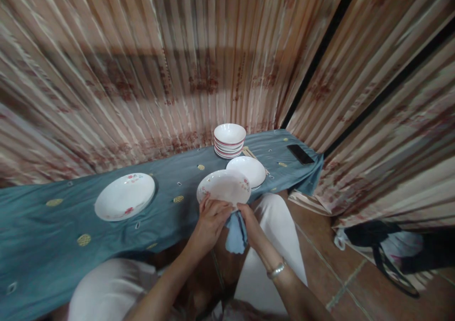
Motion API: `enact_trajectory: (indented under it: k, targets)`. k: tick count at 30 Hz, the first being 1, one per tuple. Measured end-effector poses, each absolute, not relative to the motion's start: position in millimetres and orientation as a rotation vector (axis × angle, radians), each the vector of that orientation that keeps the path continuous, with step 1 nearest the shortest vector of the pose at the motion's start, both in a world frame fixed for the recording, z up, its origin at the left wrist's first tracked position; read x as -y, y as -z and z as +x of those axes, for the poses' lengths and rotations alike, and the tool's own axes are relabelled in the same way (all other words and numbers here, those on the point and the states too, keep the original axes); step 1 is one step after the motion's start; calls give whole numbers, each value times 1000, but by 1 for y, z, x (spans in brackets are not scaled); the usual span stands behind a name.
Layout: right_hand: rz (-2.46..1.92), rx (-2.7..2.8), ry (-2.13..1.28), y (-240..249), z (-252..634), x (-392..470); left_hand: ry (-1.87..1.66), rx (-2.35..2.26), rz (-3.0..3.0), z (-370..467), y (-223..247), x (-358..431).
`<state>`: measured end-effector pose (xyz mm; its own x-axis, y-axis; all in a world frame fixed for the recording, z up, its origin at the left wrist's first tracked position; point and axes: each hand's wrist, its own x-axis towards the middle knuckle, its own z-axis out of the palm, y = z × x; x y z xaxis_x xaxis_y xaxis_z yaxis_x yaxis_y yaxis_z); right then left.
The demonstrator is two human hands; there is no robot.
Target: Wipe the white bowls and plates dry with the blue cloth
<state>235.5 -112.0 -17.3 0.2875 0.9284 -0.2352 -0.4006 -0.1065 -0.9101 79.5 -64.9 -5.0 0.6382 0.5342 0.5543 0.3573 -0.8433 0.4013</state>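
Observation:
A white plate with red flowers (223, 184) is tilted at the near edge of the cloth-covered bench, in front of my body. My left hand (213, 216) is on its near rim, with the fingers bent over the edge. At the rim's near right, my right hand (249, 219) pinches a light blue cloth (235, 235) against the plate, and the cloth hangs down below. Partly behind this plate lie white plates (249, 169), stacked. Another flowered white plate (124, 197) rests further left on the bench.
A stack of white bowls with red rims (229, 141) stands at the back, with chopsticks (249, 152) beside it. A black phone (300, 154) lies at the right end of the blue-green cloth (170, 221). Pleated curtains (185, 74) hang behind. Dark bags (369, 235) are on the floor at right.

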Motion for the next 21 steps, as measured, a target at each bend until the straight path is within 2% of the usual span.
enact_trajectory:
  k: [21]
  targets:
    - [-1011, 364, -1100, 20, 287, 66, -668, -766, 2505, 172, 0, 6]
